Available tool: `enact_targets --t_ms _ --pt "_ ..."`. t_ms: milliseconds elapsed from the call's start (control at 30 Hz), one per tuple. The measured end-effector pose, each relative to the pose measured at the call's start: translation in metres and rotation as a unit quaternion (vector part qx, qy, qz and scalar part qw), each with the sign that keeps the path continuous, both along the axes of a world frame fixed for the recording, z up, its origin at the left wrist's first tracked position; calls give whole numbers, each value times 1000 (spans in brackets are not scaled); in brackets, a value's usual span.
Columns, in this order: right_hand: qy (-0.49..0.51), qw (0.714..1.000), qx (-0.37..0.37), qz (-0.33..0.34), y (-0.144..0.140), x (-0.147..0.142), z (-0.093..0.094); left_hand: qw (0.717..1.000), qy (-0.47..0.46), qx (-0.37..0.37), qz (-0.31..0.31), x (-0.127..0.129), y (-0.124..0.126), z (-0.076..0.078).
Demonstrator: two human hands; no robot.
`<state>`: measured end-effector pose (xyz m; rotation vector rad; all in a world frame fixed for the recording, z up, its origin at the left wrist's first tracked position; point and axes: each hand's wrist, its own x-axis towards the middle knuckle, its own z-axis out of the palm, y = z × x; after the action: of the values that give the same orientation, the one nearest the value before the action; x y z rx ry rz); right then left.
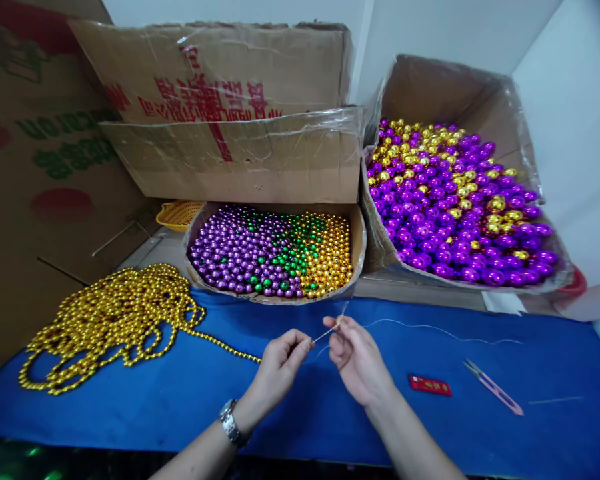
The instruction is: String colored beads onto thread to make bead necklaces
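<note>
Over the blue cloth, my left hand pinches one end of a thin straight needle-like piece; whether it is a needle or taut thread I cannot make out. At its other end, my right hand is closed, thumb against fingertips, on a fine white thread. That thread trails away to the right across the cloth, and a short curved end shows between the hands. A string of gold beads runs from a heap of gold bead strands to behind my left hand.
A cardboard box of purple, green and gold beads stands behind my hands. At the back right, a larger box holds bigger purple and gold beads. Pink thread snips, a small red packet and a thin pale rod lie on the right.
</note>
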<state>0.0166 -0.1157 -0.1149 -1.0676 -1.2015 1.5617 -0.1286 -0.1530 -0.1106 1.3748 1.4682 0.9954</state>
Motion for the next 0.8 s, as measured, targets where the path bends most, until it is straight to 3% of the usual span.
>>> enact_targets --t_ms 133,300,400,433,500,533,567,633,700,733,800 --pt "129 988 -90 13 3 10 15 996 77 41 -33 -8 -2 -1" --pt "244 965 -93 -16 2 20 38 960 239 128 -71 -35 -5 -4" --pt "275 959 -20 -61 0 14 44 951 284 101 -76 -49 -8 -4" --pt "242 967 30 -78 -2 9 43 955 274 86 -78 -51 -9 -2" --pt "84 979 175 -61 -7 -4 36 968 229 59 -83 -52 -11 3" --pt "-24 965 261 -25 -10 -11 32 974 205 48 -87 -51 -12 7" --pt "-134 930 343 22 -13 -18 26 978 185 41 -90 -50 -13 11" --pt "-314 822 466 91 -16 -29 14 982 161 32 -95 -50 -15 17" --pt "-419 732 530 88 -18 -35 5 981 165 28 -98 -52 -18 23" --pt "-448 703 547 74 -18 -37 1 979 177 28 -95 -54 -19 26" --pt "-473 671 569 51 -15 -38 -1 973 208 37 -90 -60 -22 31"
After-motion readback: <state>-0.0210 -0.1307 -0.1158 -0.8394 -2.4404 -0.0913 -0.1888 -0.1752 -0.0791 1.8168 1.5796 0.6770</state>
